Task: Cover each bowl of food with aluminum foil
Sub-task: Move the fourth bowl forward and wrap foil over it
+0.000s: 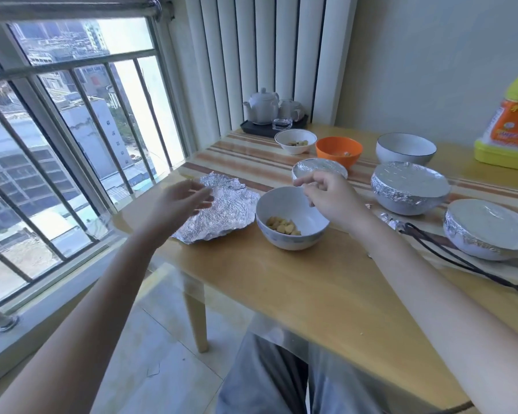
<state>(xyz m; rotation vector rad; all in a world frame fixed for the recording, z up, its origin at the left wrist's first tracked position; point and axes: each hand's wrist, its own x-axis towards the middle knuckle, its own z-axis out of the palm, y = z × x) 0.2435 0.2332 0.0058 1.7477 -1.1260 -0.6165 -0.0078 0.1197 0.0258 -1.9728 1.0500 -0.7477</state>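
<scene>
Your left hand [186, 198] hovers over the crumpled foil sheet [222, 210], fingers spread and relaxed, gripping nothing. Your right hand [329, 198] hangs above the uncovered white bowl of food [290, 218], fingers loosely curled; whether they pinch anything I cannot tell. Three foil-covered bowls [410, 186] sit to the right.

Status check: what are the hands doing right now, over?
Left hand open over crumpled foil sheet, right hand empty above uncovered bowl of food. Three bowls already foiled. Nothing blocking.
</scene>
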